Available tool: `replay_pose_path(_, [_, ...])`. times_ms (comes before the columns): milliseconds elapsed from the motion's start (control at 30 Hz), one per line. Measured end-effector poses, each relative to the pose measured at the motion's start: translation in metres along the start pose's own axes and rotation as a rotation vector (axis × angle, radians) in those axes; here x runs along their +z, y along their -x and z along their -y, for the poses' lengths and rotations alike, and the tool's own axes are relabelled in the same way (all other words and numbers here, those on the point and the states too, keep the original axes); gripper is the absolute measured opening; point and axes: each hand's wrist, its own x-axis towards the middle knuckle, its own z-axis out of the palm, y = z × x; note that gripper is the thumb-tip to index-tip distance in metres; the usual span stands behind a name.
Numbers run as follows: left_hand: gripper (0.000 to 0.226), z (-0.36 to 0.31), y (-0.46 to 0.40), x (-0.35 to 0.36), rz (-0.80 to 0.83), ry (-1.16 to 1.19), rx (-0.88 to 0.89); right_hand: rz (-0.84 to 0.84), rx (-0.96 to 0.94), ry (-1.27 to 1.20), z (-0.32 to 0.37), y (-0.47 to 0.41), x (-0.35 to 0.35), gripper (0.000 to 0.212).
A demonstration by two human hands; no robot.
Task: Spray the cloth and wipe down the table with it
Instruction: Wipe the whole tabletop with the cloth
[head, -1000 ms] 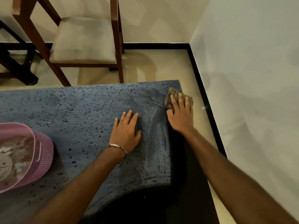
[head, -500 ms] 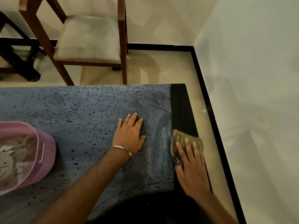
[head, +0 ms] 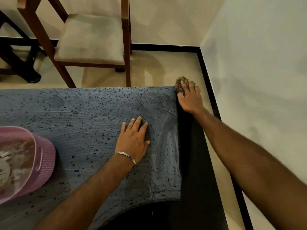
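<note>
Right hand (head: pixel 191 98) presses cloth (head: pixel 180 84) at table (head: pixel 83 117) corner; left hand (head: pixel 133 140) flat; bracelet (head: pixel 125 155) lettering unreadable

Pink basket (head: pixel 44 156), contents blurred; wooden chair (head: pixel 91 40) beyond.

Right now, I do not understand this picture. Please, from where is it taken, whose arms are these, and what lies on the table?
The view comes from a camera worn on a person's head, looking down at their own arms. The left hand rests flat on the blue speckled table. The right hand presses a brownish cloth at the table's far right corner. A pink basket stands at the left edge. A wooden chair stands beyond the table.
</note>
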Motion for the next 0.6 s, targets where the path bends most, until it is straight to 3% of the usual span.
replay_pose_path(67, [0.066, -0.001, 0.0, -0.001, -0.002, -0.005, 0.002, 0.0, 0.006, -0.014, 0.003, -0.022, -0.004, 0.083])
replay_pose_path(233, [0.067, -0.001, 0.001, -0.001, 0.001, 0.0, 0.006, -0.078, -0.041, 0.065, 0.006, 0.021, 0.01, 0.064])
replay_pose_path(500, [0.068, -0.001, -0.003, -0.005, 0.022, -0.03, 0.002, -0.006, -0.251, 0.146, 0.016, 0.223, 0.065, 0.07])
replay_pose_path(600, [0.068, 0.0, -0.002, -0.006, 0.026, -0.025, 0.004, 0.056, -0.291, 0.178, 0.006, 0.313, 0.099, 0.083])
